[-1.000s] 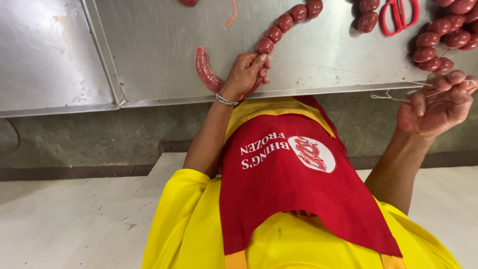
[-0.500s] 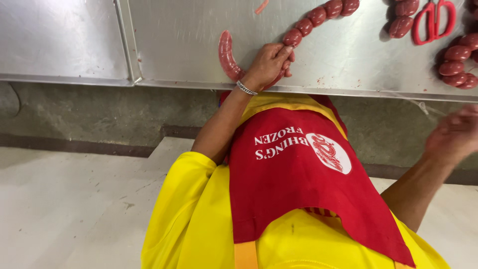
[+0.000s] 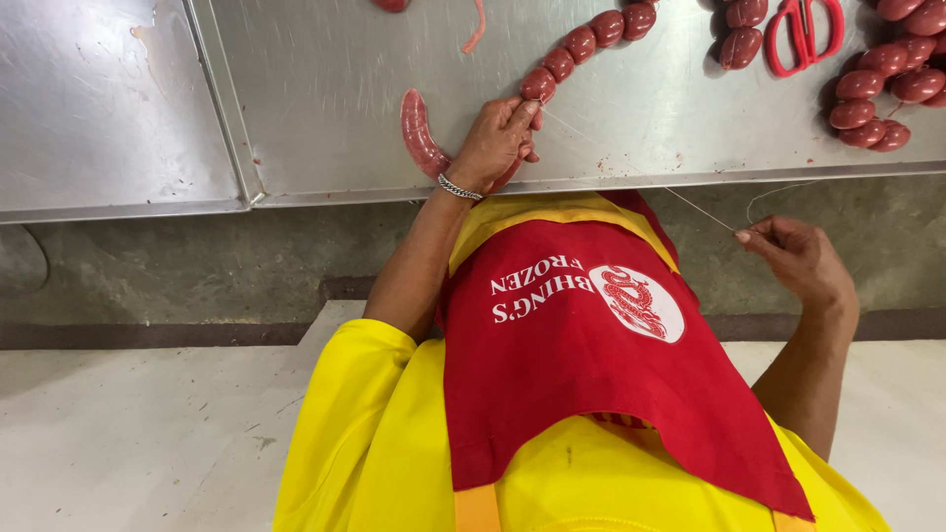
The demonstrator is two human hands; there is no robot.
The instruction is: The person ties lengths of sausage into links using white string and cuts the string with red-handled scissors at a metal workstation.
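My left hand (image 3: 498, 143) presses down on a long red sausage rope (image 3: 419, 133) at the near edge of the steel table (image 3: 325, 108), gripping it where the untied curved end meets a chain of tied round links (image 3: 581, 44). A thin white string (image 3: 631, 163) runs from that spot toward my right hand (image 3: 798, 261), which hangs below the table edge and pinches the string's end, pulling it taut. I wear a yellow shirt and a red apron (image 3: 591, 345).
Red-handled scissors (image 3: 803, 34) lie at the far right of the table beside a pile of tied sausage links (image 3: 882, 94). Two more links (image 3: 741, 30) sit left of the scissors. A second steel tabletop (image 3: 89, 108) adjoins on the left. Concrete floor lies below.
My right hand dropped from table-edge height to below the edge, drawing the string out taut. My left hand stayed on the sausage.
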